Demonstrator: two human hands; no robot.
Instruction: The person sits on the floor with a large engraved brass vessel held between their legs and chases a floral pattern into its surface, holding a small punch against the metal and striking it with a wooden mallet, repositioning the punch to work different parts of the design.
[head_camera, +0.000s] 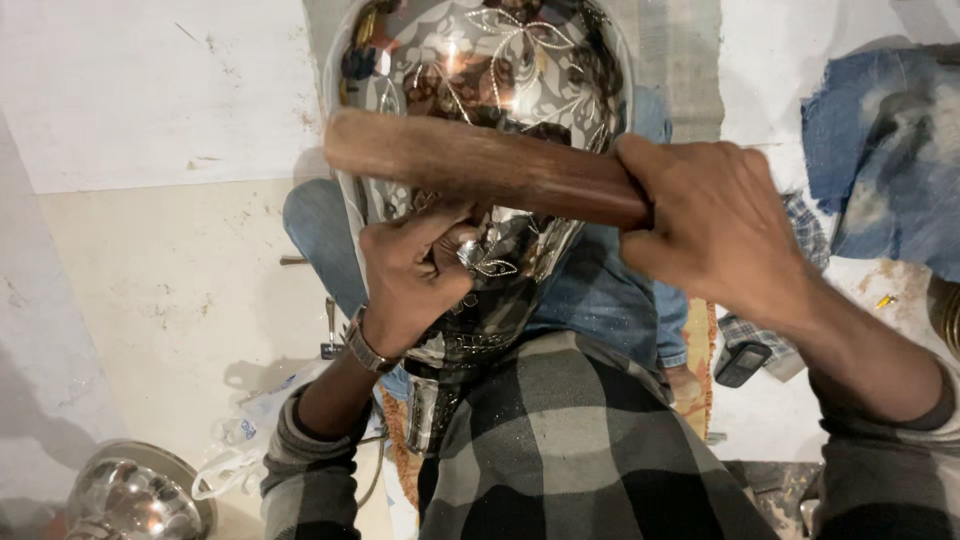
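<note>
A large shiny metal vessel (500, 70) with engraved flower and leaf patterns rests on my lap, its neck toward me. My right hand (705, 225) grips one end of a thick wooden stick (470, 165) that lies across the vessel's body. My left hand (415, 270) is closed around a small thin tool (470, 255) whose tip is pressed against the vessel's surface, just under the stick. A metal watch sits on my left wrist. Which tool it is cannot be made out.
Another shiny metal pot (130, 500) stands at the bottom left beside a crumpled plastic bag (240, 445). Small metal tools (330, 335) lie on the pale floor. A blue cloth (885, 150) lies at the right, and a dark phone (742, 363) near my right leg.
</note>
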